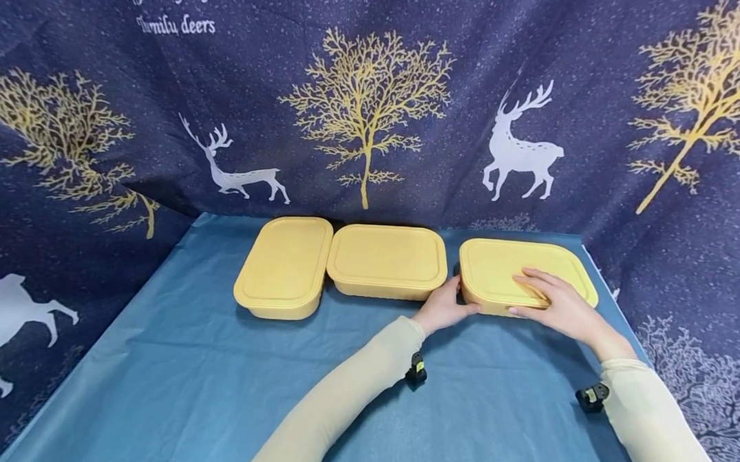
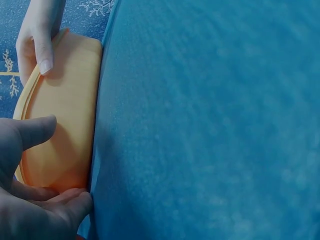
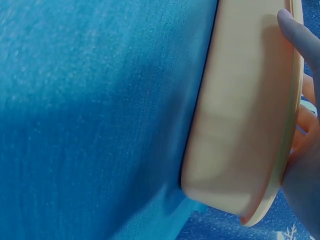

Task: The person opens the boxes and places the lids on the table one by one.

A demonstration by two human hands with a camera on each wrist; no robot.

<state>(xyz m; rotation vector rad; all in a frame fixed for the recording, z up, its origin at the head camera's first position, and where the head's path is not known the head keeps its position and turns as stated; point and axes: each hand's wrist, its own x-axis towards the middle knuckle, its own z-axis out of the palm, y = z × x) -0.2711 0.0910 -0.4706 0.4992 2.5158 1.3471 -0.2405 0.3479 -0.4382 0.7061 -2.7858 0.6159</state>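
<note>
Holds rightmost lidded yellow container (image 1: 498, 267) on blue-covered table (image 1: 245, 391), far right, with both hands. Pinches near-left corner in grip of left hand (image 1: 444, 307), with thumb on near wall. Clasps near rim in grip of right hand (image 1: 565, 310), with fingers over top. Includes, farther left, middle container (image 1: 387, 256) crosswise and left container (image 1: 284, 262) lengthwise, just beside each other. Backed at far side by navy deer-print cloth (image 1: 477, 49).

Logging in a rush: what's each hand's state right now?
Left hand: holding the rightmost yellow container by its left corner.
Right hand: open, resting on the same container's lid.
</note>
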